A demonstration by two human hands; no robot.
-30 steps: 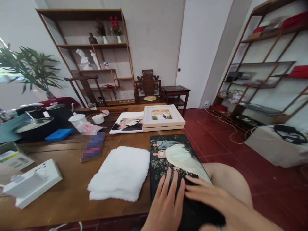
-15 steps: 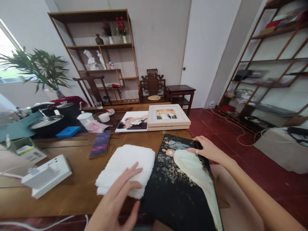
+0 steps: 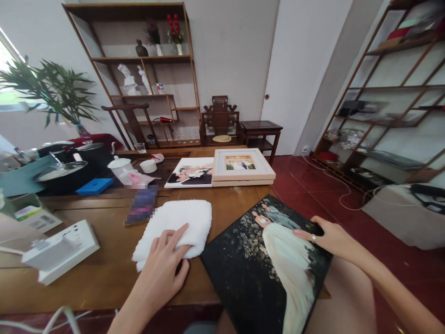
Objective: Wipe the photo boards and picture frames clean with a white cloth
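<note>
My left hand [image 3: 167,262] rests on the near end of a folded white towel [image 3: 177,225] on the wooden table [image 3: 104,273], fingers curled onto the cloth. My right hand [image 3: 327,239] grips the far right edge of a large dark photo canvas [image 3: 257,273] that shows a couple in wedding clothes. The canvas lies tilted, half on the table's near right corner and half over my lap. A ring shows on my right hand.
Farther back lie a framed photo [image 3: 241,167] and an unframed print [image 3: 191,172]. At the left are a white box [image 3: 59,250], a dark booklet [image 3: 142,208], a blue pad [image 3: 93,185], pots and a teapot [image 3: 118,166]. Shelves line the walls; cables cross the red floor.
My left hand left the canvas and settled on the towel. My right hand slid to the canvas's far edge and turned it clockwise, pulling it off the table's corner toward my lap.
</note>
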